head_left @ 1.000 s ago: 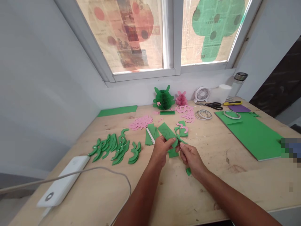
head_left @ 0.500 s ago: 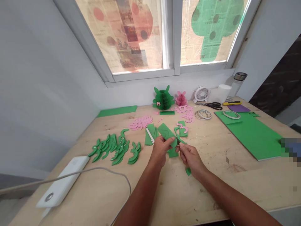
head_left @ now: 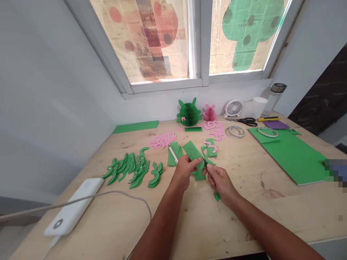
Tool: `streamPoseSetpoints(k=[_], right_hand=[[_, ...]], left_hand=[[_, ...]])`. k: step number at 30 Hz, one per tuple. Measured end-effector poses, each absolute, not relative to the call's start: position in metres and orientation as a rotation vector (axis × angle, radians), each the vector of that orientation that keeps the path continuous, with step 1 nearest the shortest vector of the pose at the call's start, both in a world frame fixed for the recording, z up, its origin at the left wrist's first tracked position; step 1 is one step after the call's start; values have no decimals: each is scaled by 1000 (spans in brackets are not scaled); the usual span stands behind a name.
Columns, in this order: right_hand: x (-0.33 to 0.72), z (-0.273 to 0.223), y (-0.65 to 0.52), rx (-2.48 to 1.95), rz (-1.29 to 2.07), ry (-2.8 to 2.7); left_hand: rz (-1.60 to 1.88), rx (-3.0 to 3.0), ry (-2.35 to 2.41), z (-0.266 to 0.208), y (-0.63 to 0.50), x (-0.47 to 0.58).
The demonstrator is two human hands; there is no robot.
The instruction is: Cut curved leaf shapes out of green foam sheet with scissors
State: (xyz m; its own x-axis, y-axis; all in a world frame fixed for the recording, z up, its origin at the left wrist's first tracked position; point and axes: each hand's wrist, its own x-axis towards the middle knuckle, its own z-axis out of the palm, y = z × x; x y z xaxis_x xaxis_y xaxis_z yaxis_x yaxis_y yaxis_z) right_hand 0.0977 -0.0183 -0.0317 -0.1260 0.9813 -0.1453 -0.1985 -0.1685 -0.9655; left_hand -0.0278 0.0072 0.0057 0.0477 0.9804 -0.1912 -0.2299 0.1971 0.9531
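Observation:
My left hand pinches a green paper piece that has curved pencil lines drawn on it. Its lower end, a rounded edge, sticks out past my thumb. Close against that edge, my right hand is closed on scissors; only a dark bit of blade shows, the handles being hidden in my fingers. A narrow curved green offcut lies just beyond the blade. Left of my left hand a white pen rests on another green paper. A pink curved cutout lies on green scraps ahead.
Stacked green curved cutouts and a pink pile lie to the left, near a white power bank with a cable. Black-handled scissors, tape rolls, a yellow cutter and green sheets are at right.
The view has shifted slightly. Both hands keep nearly the same place and grip, the blade still at the edge of the green paper.

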Motion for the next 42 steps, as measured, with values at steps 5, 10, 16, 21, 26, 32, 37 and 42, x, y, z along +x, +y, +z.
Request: streamPoseSetpoints(k=[5,10,16,21,26,32,37,42], right_hand=[[97,-28,-19,-1120,1503,-1054],[97,-29,-19,-1126,1493,-1070],[97,-27,-20,-1124,1515,-1059],[97,-28,-19,-1129,1509,-1074],[97,-31,-18,-1131,1526,-1083],[98,-29,-19,-1137,1518,-1108],[97,-28,-19,-1135,1517,-1118],[98,-29,-19,-1139,1524,-1130]], left_hand=[[1115,938,1060,9,8,-30],[1046,992,1026,6,10,-34],[1048,997,1015,3,11,-36],[1035,978,1037,6,11,-38],[985,1036,1048,5,12,-43],[962,1056,1038,6,13,-46],[993,1056,1080,8,12,-45],[970,1068,1036,10,11,-47]])
